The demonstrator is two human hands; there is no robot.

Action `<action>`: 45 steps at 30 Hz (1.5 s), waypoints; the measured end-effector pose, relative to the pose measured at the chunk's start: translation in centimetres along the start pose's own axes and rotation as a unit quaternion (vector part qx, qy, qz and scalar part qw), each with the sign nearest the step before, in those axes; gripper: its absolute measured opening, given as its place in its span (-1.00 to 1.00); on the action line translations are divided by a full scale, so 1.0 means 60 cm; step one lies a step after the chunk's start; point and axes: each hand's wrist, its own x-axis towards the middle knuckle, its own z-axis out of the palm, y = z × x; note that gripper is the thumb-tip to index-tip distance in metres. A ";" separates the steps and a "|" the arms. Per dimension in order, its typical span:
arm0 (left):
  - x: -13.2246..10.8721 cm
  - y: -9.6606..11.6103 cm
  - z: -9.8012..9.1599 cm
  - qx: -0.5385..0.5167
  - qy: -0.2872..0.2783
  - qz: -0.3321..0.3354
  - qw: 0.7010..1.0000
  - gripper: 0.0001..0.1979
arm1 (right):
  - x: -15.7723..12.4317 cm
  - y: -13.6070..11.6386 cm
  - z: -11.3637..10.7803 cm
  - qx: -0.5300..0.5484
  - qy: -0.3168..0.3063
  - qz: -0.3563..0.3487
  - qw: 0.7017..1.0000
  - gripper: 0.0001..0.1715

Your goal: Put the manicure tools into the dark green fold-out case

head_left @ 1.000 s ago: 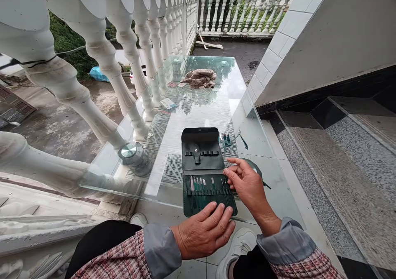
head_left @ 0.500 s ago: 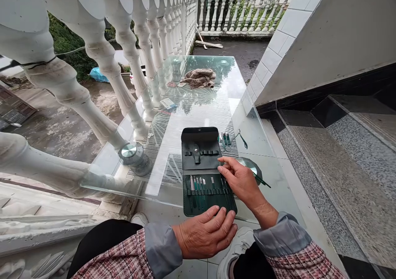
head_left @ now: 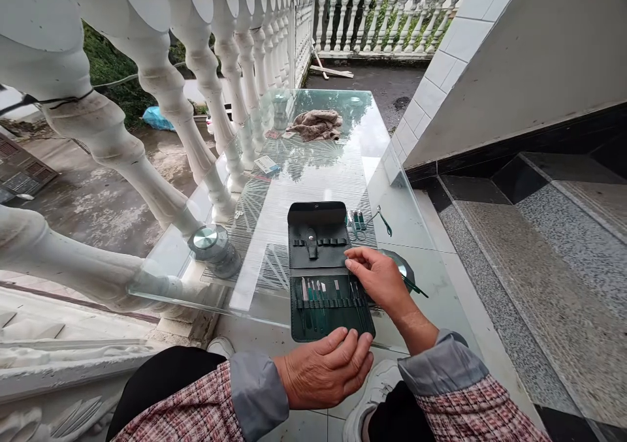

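Outdoors in soft daylight, a glass-topped table (head_left: 337, 174) stands over pale floor tiles (head_left: 313, 426) between a white balustrade (head_left: 157, 76) on the left and speckled stone steps (head_left: 490, 246) on the right, beside a plain, tile-edged wall (head_left: 548, 57)

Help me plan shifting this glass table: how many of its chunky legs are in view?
4: the near-left leg, the near-right leg partly hidden behind the right hand, the far-left leg, and the far-right leg, seen mainly as a round top.
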 end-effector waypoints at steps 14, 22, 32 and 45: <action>0.002 0.003 0.007 -0.003 0.012 0.000 1.000 -0.61 | -0.009 -0.028 -0.002 -0.107 -0.064 -0.042 0.991 -0.75; 0.001 0.004 0.010 -0.007 0.017 -0.004 1.000 -0.62 | -0.016 -0.028 0.004 -0.156 -0.032 -0.104 0.982 -0.76; -0.001 0.002 0.009 -0.005 0.021 0.004 1.000 -0.62 | -0.036 -0.022 0.001 -0.218 -0.079 -0.110 0.966 -0.71; 0.004 0.000 0.006 -0.015 -0.002 -0.002 1.000 -0.62 | -0.026 -0.021 -0.011 -0.228 -0.001 -0.023 0.973 -0.81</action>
